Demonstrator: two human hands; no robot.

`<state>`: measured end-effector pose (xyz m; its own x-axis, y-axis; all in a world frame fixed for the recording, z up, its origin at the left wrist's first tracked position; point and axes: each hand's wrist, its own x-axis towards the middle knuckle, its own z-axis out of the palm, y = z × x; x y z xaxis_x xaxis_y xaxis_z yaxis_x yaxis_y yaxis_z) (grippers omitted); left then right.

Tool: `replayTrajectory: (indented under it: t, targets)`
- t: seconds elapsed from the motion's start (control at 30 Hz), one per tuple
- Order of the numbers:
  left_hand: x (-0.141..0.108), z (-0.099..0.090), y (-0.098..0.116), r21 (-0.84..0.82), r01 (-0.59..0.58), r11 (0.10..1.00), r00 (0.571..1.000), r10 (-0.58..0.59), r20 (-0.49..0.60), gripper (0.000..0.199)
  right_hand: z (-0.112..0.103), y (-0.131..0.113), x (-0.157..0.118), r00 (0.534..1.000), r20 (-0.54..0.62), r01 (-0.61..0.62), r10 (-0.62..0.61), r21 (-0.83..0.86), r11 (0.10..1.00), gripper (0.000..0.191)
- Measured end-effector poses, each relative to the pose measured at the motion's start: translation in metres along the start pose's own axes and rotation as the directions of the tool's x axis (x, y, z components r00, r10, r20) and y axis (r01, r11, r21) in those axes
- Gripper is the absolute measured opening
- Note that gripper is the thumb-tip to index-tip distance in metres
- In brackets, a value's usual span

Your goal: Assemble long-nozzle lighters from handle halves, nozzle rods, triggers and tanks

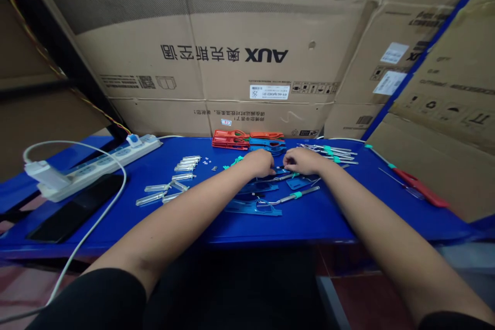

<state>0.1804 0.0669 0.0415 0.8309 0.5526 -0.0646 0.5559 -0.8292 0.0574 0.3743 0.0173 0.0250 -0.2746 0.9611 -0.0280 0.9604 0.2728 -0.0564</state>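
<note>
My left hand [258,162] and my right hand [301,161] meet at the middle of the blue table [174,227], fingers curled close together. A small dark-tipped piece [279,167] shows between them, and what they grip is hidden. Just below lie blue plastic handle pieces [253,209] and a metal tool with a teal band [296,196]. Beyond my hands are stacked orange-red handles [230,139] and blue handles [266,145]. Steel rods with teal bands [332,153] lie to the right, and transparent tubes [154,198] to the left.
A white power strip [100,165] with a white cable and a black phone [75,206] lie at the table's left. A red-handled tool [419,188] lies at the right. Large cardboard boxes [247,62] stand along the back edge.
</note>
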Motion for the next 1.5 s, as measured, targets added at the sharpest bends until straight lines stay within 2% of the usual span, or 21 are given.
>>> replayTrajectory:
  t: [0.1, 0.4, 0.57, 0.7, 0.8, 0.9, 0.97, 1.13, 1.3, 1.4, 1.5]
  targets:
    - [0.009, 0.006, -0.005, 0.011, -0.035, 0.999, 0.999, 0.035, 0.030, 0.023, 0.003, 0.002, 0.001, 1.000, 0.006, 0.023, -0.023, -0.029, 0.999, 0.015]
    - [0.006, 0.011, -0.005, 0.048, -0.067, 0.997, 0.998, 0.066, 0.018, 0.024, 0.000, 0.001, -0.005, 0.998, -0.043, 0.032, -0.034, -0.034, 0.999, 0.018]
    - [0.006, 0.012, -0.009, 0.037, -0.073, 0.997, 0.997, 0.073, 0.005, 0.023, -0.007, 0.010, -0.012, 0.998, -0.050, 0.024, -0.024, -0.001, 1.000, 0.017]
    - [0.001, 0.011, -0.013, 0.012, -0.095, 0.995, 0.994, 0.095, -0.048, 0.029, -0.014, 0.025, -0.030, 0.999, -0.045, 0.017, -0.015, 0.052, 0.998, 0.022]
    - [-0.005, 0.009, -0.004, -0.011, -0.129, 0.992, 0.986, 0.127, -0.109, 0.033, -0.017, 0.037, -0.050, 0.999, 0.031, -0.024, 0.021, 0.083, 0.996, 0.020]
    - [-0.005, 0.011, 0.016, -0.041, -0.212, 0.976, 0.968, 0.204, -0.145, 0.030, -0.014, 0.040, -0.066, 0.993, 0.109, -0.048, 0.036, 0.116, 0.992, 0.018]
    - [-0.001, 0.015, 0.030, -0.054, -0.244, 0.968, 0.958, 0.232, -0.166, 0.028, -0.011, 0.038, -0.072, 0.993, 0.115, -0.037, 0.023, 0.121, 0.992, 0.019]
    - [0.014, 0.024, 0.045, -0.056, -0.267, 0.962, 0.956, 0.257, -0.140, 0.025, -0.001, 0.036, -0.076, 0.999, 0.039, 0.019, -0.025, 0.146, 0.989, 0.020]
    - [0.020, 0.028, 0.046, -0.065, -0.282, 0.957, 0.956, 0.274, -0.108, 0.021, 0.007, 0.048, -0.079, 0.986, -0.142, 0.129, -0.088, 0.311, 0.942, 0.026]
    - [0.017, 0.021, 0.043, -0.079, -0.302, 0.950, 0.951, 0.294, -0.095, 0.021, 0.005, 0.058, -0.084, 0.988, -0.139, 0.111, -0.073, 0.296, 0.949, 0.028]
    - [0.007, 0.003, 0.026, -0.130, -0.314, 0.941, 0.945, 0.296, -0.139, 0.025, -0.001, 0.072, -0.095, 0.990, -0.138, 0.059, -0.027, 0.229, 0.972, 0.033]
